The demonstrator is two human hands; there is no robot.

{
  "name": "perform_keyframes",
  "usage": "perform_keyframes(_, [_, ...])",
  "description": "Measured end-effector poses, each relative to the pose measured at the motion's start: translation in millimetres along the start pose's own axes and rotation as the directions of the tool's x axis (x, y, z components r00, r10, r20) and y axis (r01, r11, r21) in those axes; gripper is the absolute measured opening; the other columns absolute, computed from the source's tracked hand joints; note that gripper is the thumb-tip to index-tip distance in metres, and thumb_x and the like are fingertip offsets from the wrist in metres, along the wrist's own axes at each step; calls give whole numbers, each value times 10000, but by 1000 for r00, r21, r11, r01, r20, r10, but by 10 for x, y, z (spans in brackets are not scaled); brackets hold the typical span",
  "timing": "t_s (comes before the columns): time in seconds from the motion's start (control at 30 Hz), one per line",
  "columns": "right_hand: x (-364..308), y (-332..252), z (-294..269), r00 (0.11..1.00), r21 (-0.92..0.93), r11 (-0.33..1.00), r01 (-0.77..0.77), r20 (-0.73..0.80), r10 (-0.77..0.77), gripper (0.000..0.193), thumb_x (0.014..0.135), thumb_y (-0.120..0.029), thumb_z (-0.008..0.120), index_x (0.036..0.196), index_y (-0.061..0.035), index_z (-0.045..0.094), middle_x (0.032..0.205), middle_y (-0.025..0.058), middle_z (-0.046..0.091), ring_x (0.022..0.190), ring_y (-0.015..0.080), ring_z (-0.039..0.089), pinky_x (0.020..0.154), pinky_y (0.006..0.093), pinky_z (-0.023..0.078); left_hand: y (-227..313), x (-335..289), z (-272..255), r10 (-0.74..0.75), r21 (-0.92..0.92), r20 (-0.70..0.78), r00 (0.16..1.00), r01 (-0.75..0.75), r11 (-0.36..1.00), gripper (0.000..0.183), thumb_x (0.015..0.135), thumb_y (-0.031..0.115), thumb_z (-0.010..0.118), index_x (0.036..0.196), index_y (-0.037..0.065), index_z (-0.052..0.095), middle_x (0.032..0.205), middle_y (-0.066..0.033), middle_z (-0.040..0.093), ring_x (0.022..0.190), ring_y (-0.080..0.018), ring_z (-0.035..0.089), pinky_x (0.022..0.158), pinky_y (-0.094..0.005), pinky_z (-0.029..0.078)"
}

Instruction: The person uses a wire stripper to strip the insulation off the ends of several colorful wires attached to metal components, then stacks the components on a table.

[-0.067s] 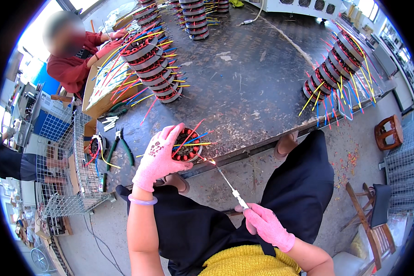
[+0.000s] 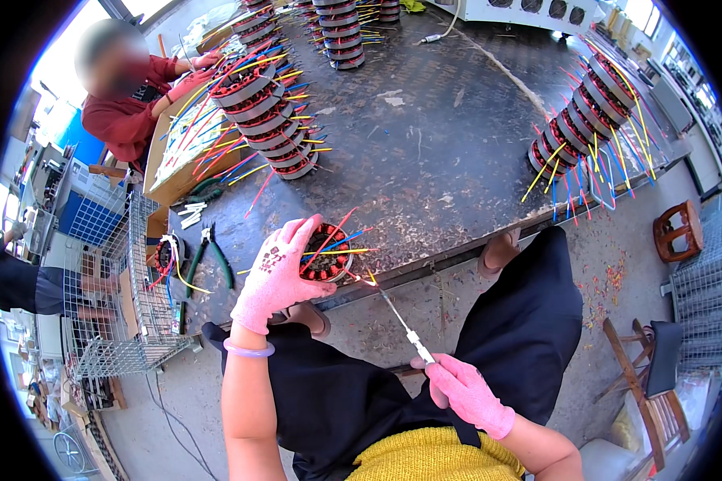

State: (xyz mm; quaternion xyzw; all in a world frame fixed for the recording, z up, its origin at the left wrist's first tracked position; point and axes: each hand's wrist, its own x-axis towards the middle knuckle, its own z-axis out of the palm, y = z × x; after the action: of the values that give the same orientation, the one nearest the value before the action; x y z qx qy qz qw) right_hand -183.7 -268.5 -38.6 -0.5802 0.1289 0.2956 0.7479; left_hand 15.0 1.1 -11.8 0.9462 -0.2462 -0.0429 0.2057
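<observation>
At the table's near edge, a small motor stator [image 2: 341, 262] with red windings stands with red, blue and yellow leads sticking out. My left hand [image 2: 277, 272], in a pink glove, grips it from its left side, thumb and fingers spread around the ring. In my pink-gloved right hand [image 2: 465, 391] is a slim rod-like tool [image 2: 401, 321] with a white collar and a long metal shaft. Its tip glows bright orange, like a small flame, just beside a red lead at the stator's right side. The tool's rear end is hidden in the fist.
Stator stacks [image 2: 269, 120] rise at the left back, and another stack [image 2: 582, 116] leans on the right. Green-handled pliers [image 2: 218, 258] and a single stator [image 2: 167, 255] lie left of my hand. A wire cage [image 2: 108, 280] adjoins the table. Across the left corner works a person [image 2: 128, 120] in red.
The glow at the tool's tip has stretched into a taller orange streak, and the tool has barely shifted. My left hand and the stator stay put.
</observation>
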Motion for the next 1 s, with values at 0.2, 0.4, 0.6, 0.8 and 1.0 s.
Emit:
perform_keyframes(0.2, [3, -7, 15, 999, 17, 999, -31, 5, 31, 347, 1043, -241, 449, 1253, 4, 579, 700, -29, 482, 588, 53, 440, 549, 221, 361, -6, 2, 1, 4, -4, 3, 1000, -4, 1000, 1001, 554, 254, 885, 1418, 26, 433, 1351, -164, 499, 1240, -369, 493, 1071, -423, 392])
perform_keyframes(0.4, [-2, -5, 4, 1000, -3, 1000, -2, 9, 2, 332, 1044, -221, 450, 1251, 7, 575, 713, -32, 486, 591, 49, 436, 551, 217, 359, -5, 9, 6, 4, -7, 4, 1000, -4, 1000, 1002, 554, 250, 885, 1419, 25, 432, 1353, -165, 498, 1238, -372, 495, 1071, -423, 392])
perform_keyframes(0.6, [-18, -48, 34, 1000, -6, 1000, -5, -2, 5, 342, 1041, -236, 453, 1254, -2, 581, 701, -24, 487, 600, 59, 451, 562, 222, 370, -12, -3, 2, -2, -14, 1, 1000, 3, 1000, 1002, 553, 250, 886, 1417, 22, 433, 1349, -170, 501, 1235, -375, 496, 1067, -422, 394])
perform_keyframes(0.8, [1, 52, -23, 1000, 19, 1000, 4, -17, -3, 340, 1037, -241, 467, 1244, 1, 586, 674, -30, 474, 591, 56, 437, 557, 219, 362, 1, 7, 5, 3, -18, 0, 1000, -3, 1000, 993, 558, 296, 880, 1407, 24, 443, 1339, -176, 505, 1234, -374, 496, 1063, -431, 392])
perform_keyframes(1.0, [-9, 33, -51, 999, 119, 993, -3, -35, 8, 331, 1037, -229, 481, 1244, 9, 579, 666, -35, 460, 584, 54, 422, 543, 217, 334, 9, 27, -2, 8, -33, -22, 1000, -9, 999, 964, 566, 343, 880, 1378, 25, 469, 1288, -165, 549, 1185, -377, 537, 1033, -433, 419])
